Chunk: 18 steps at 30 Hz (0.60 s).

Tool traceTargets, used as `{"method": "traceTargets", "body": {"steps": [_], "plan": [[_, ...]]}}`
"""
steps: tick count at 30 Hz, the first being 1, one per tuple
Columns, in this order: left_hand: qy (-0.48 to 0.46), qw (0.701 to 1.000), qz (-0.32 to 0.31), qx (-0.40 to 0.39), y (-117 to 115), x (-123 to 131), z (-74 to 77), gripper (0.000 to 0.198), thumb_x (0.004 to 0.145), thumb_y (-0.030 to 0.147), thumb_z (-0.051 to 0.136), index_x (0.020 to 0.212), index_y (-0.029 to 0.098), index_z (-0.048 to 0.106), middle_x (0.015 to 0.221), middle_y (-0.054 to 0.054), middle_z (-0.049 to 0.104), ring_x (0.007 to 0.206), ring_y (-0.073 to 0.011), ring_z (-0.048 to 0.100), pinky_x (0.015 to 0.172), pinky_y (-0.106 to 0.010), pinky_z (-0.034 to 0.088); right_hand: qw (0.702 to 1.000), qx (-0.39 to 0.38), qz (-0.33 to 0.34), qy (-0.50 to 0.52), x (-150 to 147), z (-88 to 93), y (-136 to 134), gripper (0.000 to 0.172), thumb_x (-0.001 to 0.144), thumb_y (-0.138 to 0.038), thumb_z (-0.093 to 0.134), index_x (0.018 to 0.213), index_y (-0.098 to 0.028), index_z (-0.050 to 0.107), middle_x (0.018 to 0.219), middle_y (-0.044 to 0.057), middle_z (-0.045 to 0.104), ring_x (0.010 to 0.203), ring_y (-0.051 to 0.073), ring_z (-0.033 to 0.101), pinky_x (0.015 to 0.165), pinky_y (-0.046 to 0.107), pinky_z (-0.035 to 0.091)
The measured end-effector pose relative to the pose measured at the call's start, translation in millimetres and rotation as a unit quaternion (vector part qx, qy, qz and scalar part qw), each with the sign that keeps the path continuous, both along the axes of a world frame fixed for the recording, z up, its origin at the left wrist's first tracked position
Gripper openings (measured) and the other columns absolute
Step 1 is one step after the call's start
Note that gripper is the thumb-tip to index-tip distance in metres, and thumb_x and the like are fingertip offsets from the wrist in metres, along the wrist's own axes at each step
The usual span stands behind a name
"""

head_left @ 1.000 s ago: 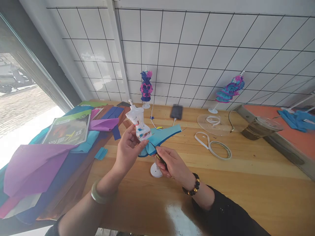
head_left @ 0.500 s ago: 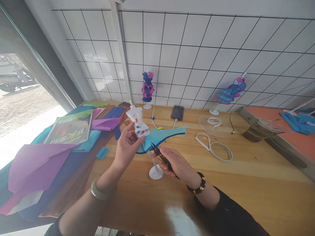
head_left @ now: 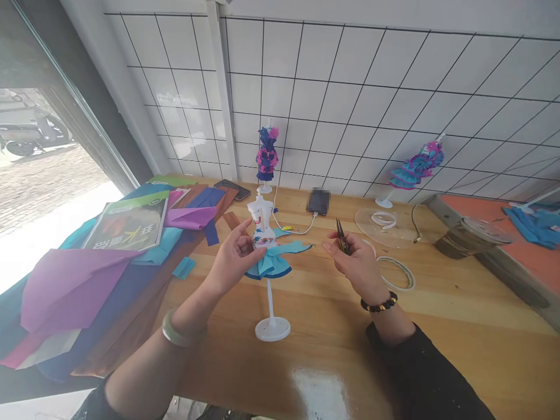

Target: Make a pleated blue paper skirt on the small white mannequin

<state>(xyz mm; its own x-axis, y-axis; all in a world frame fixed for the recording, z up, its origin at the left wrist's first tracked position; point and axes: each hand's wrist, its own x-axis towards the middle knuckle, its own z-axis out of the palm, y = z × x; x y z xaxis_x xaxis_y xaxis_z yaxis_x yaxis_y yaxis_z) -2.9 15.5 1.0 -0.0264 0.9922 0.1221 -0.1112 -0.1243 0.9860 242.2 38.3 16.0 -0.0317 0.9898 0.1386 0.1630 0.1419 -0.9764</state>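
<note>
A small white dress-form mannequin stands upright on its round white base. Around its waist hangs a pleated light-blue paper skirt with a dark-blue edge, one loose end reaching right. My left hand pinches the skirt's top against the mannequin's waist, thumb in front. My right hand grips dark pointed scissors, blades upward, a little right of the strip's loose end. Its thumb and forefinger are close to that end; whether they touch it I cannot tell.
Coloured paper sheets and a printed booklet cover the left side. Two dressed mannequins stand by the tiled wall. Rolls of white tape, a phone-like device with a cable, and a lidded cup lie further right.
My right hand has moved right and up, away from the skirt, the scissors now pointing upward. The mannequin stands more upright. The skirt's loose strip looks shorter, and a blue piece lies behind it.
</note>
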Motion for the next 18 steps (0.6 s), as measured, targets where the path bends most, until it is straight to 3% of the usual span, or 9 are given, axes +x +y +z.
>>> {"method": "traceTargets", "body": {"steps": [2,4,7,10,18], "plan": [[0.005,1.000,-0.014,-0.010,-1,1,0.2,0.082,0.068,0.029,0.074,0.138,0.016,0.032,0.092,-0.006,0.069,0.086,-0.0179,0.065,0.076,-0.031,0.050,0.998,0.051,-0.007,-0.039,-7,-6.7,-4,0.034,0.070,-0.041,0.072,0.090,-0.020,0.055,0.072,-0.002,0.053,0.053,0.008,0.043,0.047,0.023,0.036],[0.007,0.999,-0.027,-0.021,-1,2,-0.2,0.082,0.068,0.029,0.074,0.138,0.016,0.033,0.091,-0.006,0.069,0.085,-0.0181,0.065,0.075,-0.031,0.050,0.994,0.074,0.030,-0.077,-17,-11.6,-12,0.033,0.071,-0.040,0.072,0.093,-0.021,0.056,0.088,0.002,0.060,0.063,0.011,0.050,0.056,0.026,0.042],[0.019,0.999,-0.033,-0.031,0,3,-2.4,0.080,0.069,0.029,0.073,0.138,0.016,0.034,0.091,-0.005,0.068,0.083,-0.0178,0.065,0.074,-0.031,0.049,0.983,0.107,0.095,-0.120,-29,-16.0,-21,0.034,0.074,-0.037,0.070,0.101,-0.022,0.056,0.103,0.006,0.063,0.085,0.018,0.058,0.073,0.031,0.047],[0.027,0.998,-0.053,-0.038,0,3,-4.8,0.080,0.070,0.030,0.073,0.138,0.015,0.034,0.092,-0.006,0.068,0.084,-0.0190,0.064,0.072,-0.031,0.049,0.979,0.102,0.124,-0.122,-31,-18.9,-22,0.030,0.082,-0.036,0.061,0.108,-0.022,0.055,0.114,0.008,0.062,0.102,0.021,0.057,0.082,0.034,0.047],[0.010,0.984,-0.147,-0.100,-2,4,-3.4,0.079,0.070,0.031,0.074,0.137,0.014,0.036,0.098,-0.010,0.069,0.090,-0.0212,0.064,0.074,-0.031,0.049,0.968,0.029,0.175,-0.175,-25,-19.4,-14,0.024,0.084,-0.037,0.058,0.100,-0.020,0.058,0.103,0.004,0.067,0.086,0.016,0.060,0.071,0.028,0.045]]}}
